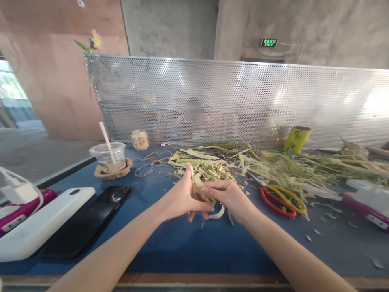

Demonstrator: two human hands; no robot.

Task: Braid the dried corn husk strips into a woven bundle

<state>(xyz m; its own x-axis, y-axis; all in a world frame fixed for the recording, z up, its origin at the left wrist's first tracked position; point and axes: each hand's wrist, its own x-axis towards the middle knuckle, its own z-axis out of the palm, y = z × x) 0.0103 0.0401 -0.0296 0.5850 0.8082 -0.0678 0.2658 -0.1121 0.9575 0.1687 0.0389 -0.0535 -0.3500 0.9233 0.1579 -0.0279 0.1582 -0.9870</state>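
In the head view, my left hand (182, 194) is curled around pale green-yellow dried leaf strips (198, 182), one of them looped over its thumb. My right hand (226, 196) pinches the same strips from the other side, thumb against fingers. A curled leaf end (218, 213) hangs out below the right hand. Just beyond both hands lies a heap of cut leaf scraps (212, 169) on the blue table (188, 251). How the strips run inside my fingers is partly hidden.
Red-and-yellow-handled scissors (278, 200) lie right of my hands, before long dried leaves (273, 162) and a yellow-green can (297, 140). On the left are a phone (88, 221), a white power bank (45, 223), a cup (110, 156) and string (152, 162). A perforated metal screen (194, 89) stands behind.
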